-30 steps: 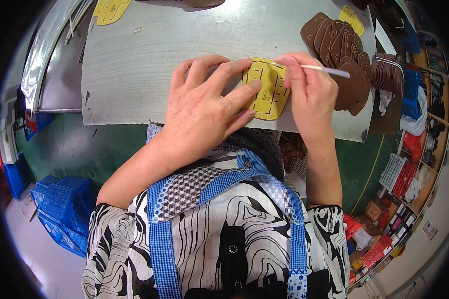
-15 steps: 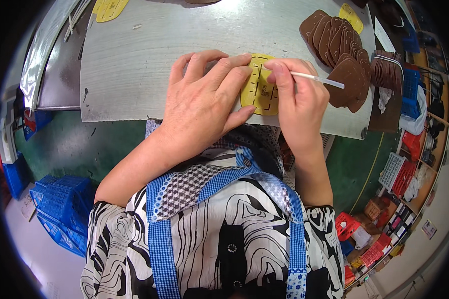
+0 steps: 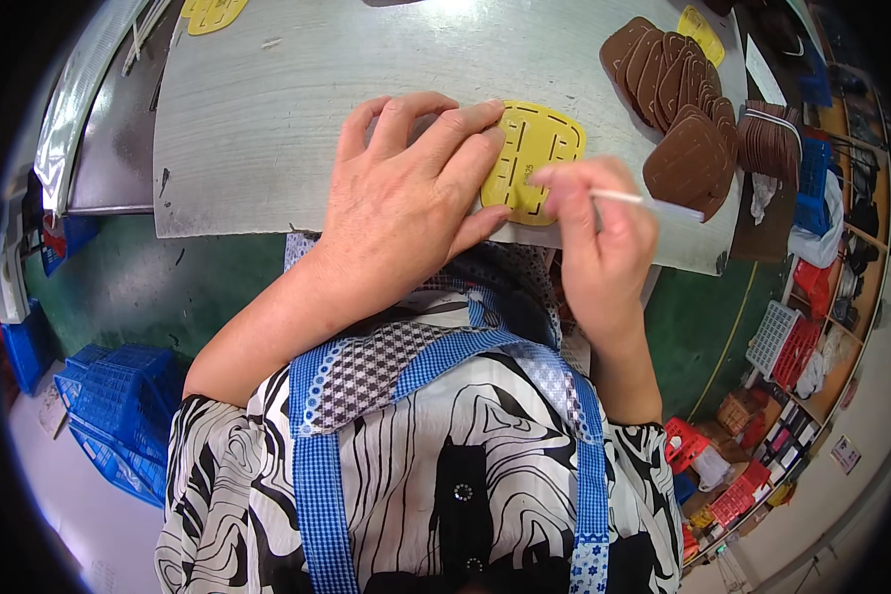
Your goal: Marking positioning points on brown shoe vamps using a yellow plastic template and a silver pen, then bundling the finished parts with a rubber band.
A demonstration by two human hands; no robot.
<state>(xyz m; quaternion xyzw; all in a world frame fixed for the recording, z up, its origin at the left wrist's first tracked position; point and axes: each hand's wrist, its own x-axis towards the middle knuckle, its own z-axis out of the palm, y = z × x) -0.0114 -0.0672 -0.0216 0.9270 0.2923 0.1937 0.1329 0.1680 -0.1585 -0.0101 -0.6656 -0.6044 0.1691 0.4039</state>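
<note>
A yellow slotted template (image 3: 533, 163) lies flat at the near edge of the grey worktable. My left hand (image 3: 411, 173) is spread, with its fingertips and thumb pressing on the template's left side. Closed around a thin white pen (image 3: 653, 204), my right hand (image 3: 604, 223) sits over the template's lower right part. The pen's tip is hidden by the fingers, which are slightly blurred. Whether anything lies under the template I cannot tell.
Fanned brown leather pieces (image 3: 663, 79) lie at the right of the table (image 3: 257, 129), by a tied brown bundle (image 3: 770, 141). Other yellow templates (image 3: 701, 36) lie at the far right and far left. Blue crates (image 3: 119, 411) stand on the floor at left.
My right hand has moved right and toward me with the pen, uncovering more of the template's upper right. My left hand stays nearly in place.
</note>
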